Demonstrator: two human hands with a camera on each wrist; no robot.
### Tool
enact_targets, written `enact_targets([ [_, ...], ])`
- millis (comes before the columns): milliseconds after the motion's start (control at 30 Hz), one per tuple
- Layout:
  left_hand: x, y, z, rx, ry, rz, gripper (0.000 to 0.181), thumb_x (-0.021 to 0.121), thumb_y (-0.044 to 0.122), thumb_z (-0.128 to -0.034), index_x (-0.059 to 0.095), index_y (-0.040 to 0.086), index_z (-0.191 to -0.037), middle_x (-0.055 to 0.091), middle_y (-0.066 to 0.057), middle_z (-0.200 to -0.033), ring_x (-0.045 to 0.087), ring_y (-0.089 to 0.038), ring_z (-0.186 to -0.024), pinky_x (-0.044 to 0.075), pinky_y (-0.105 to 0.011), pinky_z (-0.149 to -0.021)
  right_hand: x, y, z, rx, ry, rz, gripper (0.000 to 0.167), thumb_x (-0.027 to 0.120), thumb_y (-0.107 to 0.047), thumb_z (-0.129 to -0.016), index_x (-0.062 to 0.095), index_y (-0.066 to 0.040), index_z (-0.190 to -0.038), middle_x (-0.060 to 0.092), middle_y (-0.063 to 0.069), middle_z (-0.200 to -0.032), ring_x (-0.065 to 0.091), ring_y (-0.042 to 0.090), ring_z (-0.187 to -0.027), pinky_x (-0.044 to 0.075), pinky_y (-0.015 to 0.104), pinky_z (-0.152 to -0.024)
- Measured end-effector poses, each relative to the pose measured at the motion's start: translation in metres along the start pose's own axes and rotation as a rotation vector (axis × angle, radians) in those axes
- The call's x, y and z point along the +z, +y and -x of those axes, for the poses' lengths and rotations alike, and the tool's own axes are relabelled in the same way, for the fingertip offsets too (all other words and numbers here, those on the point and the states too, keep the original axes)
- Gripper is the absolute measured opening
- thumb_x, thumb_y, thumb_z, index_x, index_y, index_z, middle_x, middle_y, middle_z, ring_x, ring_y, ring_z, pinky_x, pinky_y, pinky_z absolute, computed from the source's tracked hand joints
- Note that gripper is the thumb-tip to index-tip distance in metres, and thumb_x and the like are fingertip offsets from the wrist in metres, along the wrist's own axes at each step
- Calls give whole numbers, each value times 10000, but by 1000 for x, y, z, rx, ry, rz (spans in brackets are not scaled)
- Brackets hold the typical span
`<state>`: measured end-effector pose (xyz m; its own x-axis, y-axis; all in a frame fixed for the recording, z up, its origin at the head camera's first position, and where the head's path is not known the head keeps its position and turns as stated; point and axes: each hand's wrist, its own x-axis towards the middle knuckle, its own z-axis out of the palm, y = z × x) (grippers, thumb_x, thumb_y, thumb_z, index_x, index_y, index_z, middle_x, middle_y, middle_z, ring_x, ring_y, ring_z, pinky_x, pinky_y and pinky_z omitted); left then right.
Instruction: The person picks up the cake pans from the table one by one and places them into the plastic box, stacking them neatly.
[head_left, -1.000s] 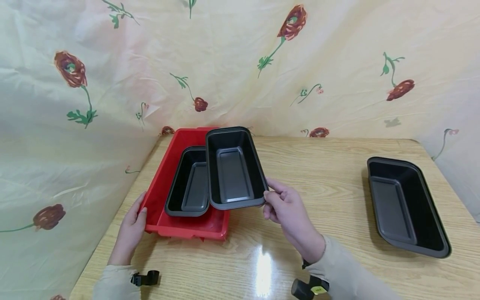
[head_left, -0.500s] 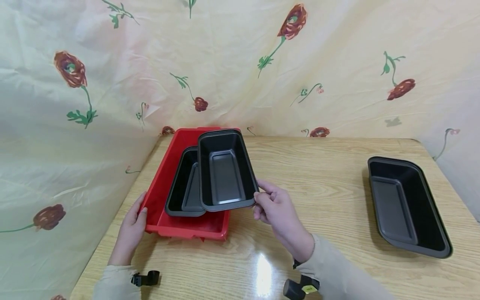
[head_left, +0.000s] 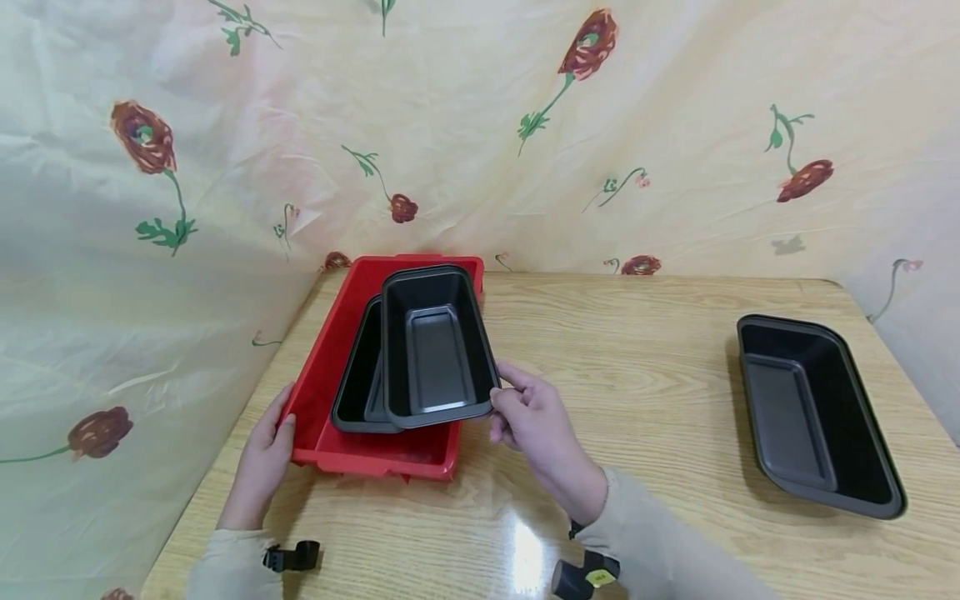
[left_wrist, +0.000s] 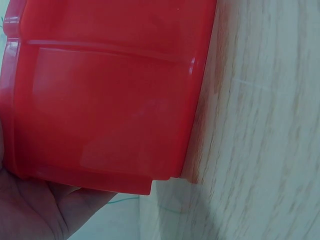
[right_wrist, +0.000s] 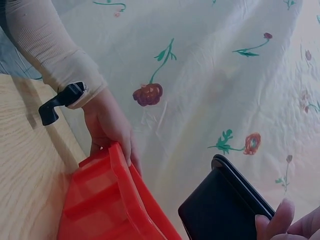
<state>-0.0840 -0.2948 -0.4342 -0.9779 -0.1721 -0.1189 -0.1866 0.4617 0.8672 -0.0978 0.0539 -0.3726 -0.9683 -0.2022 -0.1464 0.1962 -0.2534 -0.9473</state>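
Observation:
My left hand [head_left: 262,454] grips the near left corner of the red tray [head_left: 416,454]; the left wrist view shows this hand [left_wrist: 37,210] at the edge of the tray [left_wrist: 110,110]. Between thumb and fingers, my right hand [head_left: 543,433] pinches the near right corner of a black loaf pan [head_left: 438,358]. That pan overlaps a second black pan [head_left: 356,383] lying in the tray, hiding its right part. In the right wrist view, the held pan [right_wrist: 225,205] is beside the tray [right_wrist: 95,205], with my fingers [right_wrist: 282,215] at its rim.
A third black loaf pan [head_left: 787,408] lies at the right of the wooden table [head_left: 637,333]. A flowered cloth [head_left: 465,125] hangs behind the table and along its left side.
My right hand has moved left with the pinched pan, which now covers more of the pan in the tray. My left hand has stayed at the tray's corner.

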Motion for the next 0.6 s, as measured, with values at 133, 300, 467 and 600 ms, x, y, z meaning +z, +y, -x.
enact_targets([
  [133,0,1,0,16,6,-7,533,332,192,-1068,171,184,-1576,272,-214,-1549,420,-407,-1278,484,-284,-897,4,2,-1,-4,-5,-7,511,429,26,-948,369,66,-1454,650,18,-633,493,70,-428,271,173,-404],
  [300,1,1,1,34,14,-14,523,327,169,-1066,192,150,-1571,287,-223,-1537,426,-394,-1257,466,-166,-829,11,4,-1,0,-8,-27,476,432,25,-946,450,29,-1421,685,57,-695,499,77,-448,320,173,-424],
  [467,1,1,0,38,14,-11,520,326,165,-1066,197,143,-1569,288,-223,-1535,424,-390,-1254,438,-124,-800,17,7,-3,-2,-11,-34,483,428,27,-944,434,45,-1427,683,65,-705,496,80,-450,320,174,-429],
  [600,1,1,0,26,15,-15,523,329,172,-1066,193,149,-1571,287,-218,-1537,423,-390,-1261,461,-183,-843,22,10,-5,-1,1,-28,494,430,27,-942,409,62,-1434,666,58,-685,486,90,-448,305,180,-430],
])
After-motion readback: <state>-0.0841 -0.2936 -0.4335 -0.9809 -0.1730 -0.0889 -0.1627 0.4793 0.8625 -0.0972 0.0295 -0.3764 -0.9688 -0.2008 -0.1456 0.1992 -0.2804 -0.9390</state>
